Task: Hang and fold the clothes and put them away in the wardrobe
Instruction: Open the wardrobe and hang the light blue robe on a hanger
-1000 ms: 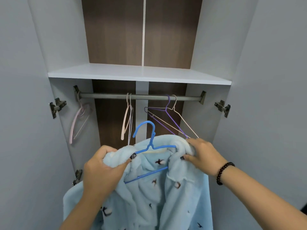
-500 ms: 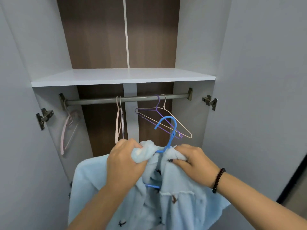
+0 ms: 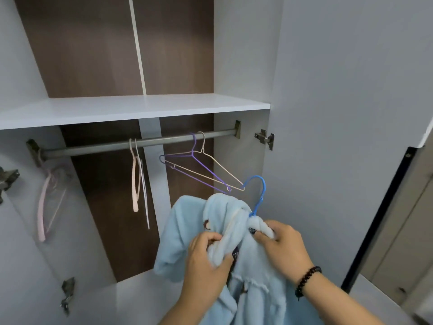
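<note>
The light blue fleece garment hangs on the blue hanger, below the wardrobe rail. Left hand, at 7 o'clock of the hanger hook, grips a bunched fold of the collar. Right hand, at 5 o'clock, pinches the collar roll beside the hanger neck.

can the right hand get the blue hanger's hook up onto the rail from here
Probably yes. The right hand grips the light blue fleece garment just under the blue plastic hanger, whose hook is free below the grey metal rail. A bare stretch of rail lies right of the purple wire hanger.
</note>
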Demonstrator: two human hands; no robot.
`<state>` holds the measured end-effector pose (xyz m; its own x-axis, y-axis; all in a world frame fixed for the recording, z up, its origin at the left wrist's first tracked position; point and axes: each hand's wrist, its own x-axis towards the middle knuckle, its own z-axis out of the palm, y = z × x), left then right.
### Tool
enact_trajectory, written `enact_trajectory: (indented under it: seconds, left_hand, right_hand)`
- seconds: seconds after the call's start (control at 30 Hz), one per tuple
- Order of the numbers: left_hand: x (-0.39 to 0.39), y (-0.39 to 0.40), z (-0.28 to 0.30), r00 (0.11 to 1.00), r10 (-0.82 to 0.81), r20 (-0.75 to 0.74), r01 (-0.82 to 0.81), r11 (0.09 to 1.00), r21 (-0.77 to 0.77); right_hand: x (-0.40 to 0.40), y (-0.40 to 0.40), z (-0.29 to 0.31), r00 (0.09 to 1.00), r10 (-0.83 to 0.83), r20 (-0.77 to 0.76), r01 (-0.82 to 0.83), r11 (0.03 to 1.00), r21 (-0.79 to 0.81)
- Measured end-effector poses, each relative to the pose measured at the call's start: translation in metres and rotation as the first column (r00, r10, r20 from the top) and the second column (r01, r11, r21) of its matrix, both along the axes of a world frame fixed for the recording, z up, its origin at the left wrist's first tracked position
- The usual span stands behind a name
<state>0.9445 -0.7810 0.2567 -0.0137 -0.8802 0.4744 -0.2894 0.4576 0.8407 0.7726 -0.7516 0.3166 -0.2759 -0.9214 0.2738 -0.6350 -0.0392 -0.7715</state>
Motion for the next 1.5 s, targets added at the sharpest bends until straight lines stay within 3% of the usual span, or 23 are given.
enact_trajectory:
  seconds: [0.2, 0.37, 0.5, 0.63, 0.9, 1.07, 1.2, 1.37, 1.5]
  left_hand:
    - [-0.002, -0.031, -0.011, 0.961, -0.264, 0.084, 0.255, 0.961, 0.111]
    - [-0.021, -0.084, -0.003, 0.951, -0.289, 0.112, 0.276, 0.953, 0.122]
    - [-0.038, -0.146, 0.009, 0.928, -0.247, 0.278, 0.218, 0.967, 0.131]
    - [-0.06, -0.203, 0.02, 0.845, -0.257, 0.47, 0.196, 0.965, 0.175]
    - [-0.118, -0.304, 0.025, 0.523, -0.215, 0.825, 0.185, 0.973, 0.136]
    - [-0.14, -0.36, 0.009, 0.198, -0.078, 0.977, 0.196, 0.98, 0.039]
    - [-0.137, -0.393, -0.001, -0.08, 0.123, 0.989, 0.27, 0.958, -0.097]
    - [-0.104, -0.424, 0.009, -0.248, 0.212, 0.945, 0.317, 0.94, -0.128]
    - [-0.062, -0.432, 0.009, -0.277, 0.159, 0.948, 0.269, 0.96, -0.082]
  right_hand:
    - [-0.042, 0.001, 0.007, 0.986, -0.15, 0.072, 0.15, 0.989, 0.0]
    - [-0.068, -0.002, -0.01, 0.959, -0.262, 0.113, 0.263, 0.965, 0.005]
    - [-0.085, -0.005, -0.028, 0.927, -0.318, 0.201, 0.321, 0.947, 0.018]
    - [-0.101, -0.014, -0.038, 0.9, -0.357, 0.252, 0.353, 0.934, 0.063]
    - [-0.117, -0.064, -0.053, 0.879, -0.389, 0.274, 0.371, 0.921, 0.118]
    - [-0.125, -0.097, -0.063, 0.894, -0.357, 0.271, 0.343, 0.934, 0.102]
    - [-0.132, -0.121, -0.065, 0.9, -0.334, 0.281, 0.32, 0.943, 0.094]
    - [-0.135, -0.149, -0.064, 0.932, -0.281, 0.228, 0.272, 0.96, 0.07]
    - [-0.135, -0.174, -0.058, 0.96, -0.225, 0.168, 0.22, 0.974, 0.049]
